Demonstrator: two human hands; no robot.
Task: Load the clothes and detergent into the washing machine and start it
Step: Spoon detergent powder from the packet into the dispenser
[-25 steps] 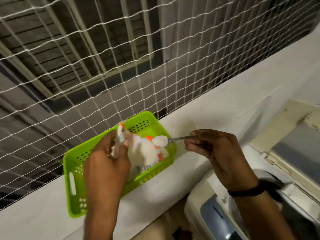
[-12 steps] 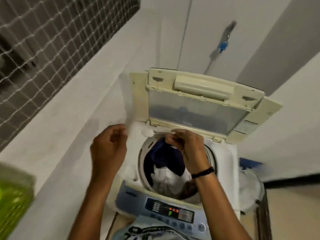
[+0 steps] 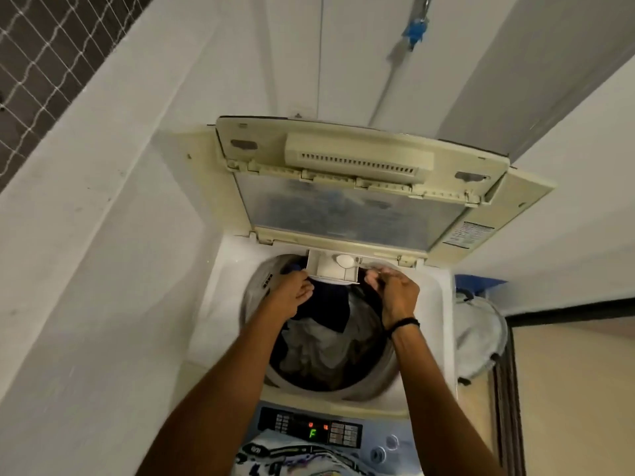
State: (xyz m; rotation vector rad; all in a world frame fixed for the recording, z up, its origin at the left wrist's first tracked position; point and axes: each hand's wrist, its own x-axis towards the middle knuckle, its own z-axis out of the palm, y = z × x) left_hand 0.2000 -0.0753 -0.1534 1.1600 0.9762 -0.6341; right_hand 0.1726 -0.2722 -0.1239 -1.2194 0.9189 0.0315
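Observation:
The top-loading washing machine [image 3: 220, 304] stands with its lid [image 3: 347, 187] raised. Dark blue and grey clothes [image 3: 326, 334] fill the drum. At the drum's back rim a small white detergent drawer [image 3: 321, 267] is pulled out. My left hand [image 3: 292, 297] grips the drawer's lower left corner. My right hand [image 3: 395, 292] pinches the handle of a metal spoon [image 3: 344, 261], and the spoon's bowl, heaped with white powder, sits over the drawer's right side. The control panel [image 3: 309, 429] at the front shows a green "F".
A white ledge [image 3: 68, 201] runs along the left, with netting [image 3: 37, 53] above it. A blue tap [image 3: 415, 29] and its hose hang on the wall behind. A pale laundry bag [image 3: 477, 338] sits to the machine's right.
The view swung from the green basket on the ledge to the machine. My right hand carried the loaded spoon to the drawer. My left hand left the pouch and now holds the pulled-out drawer.

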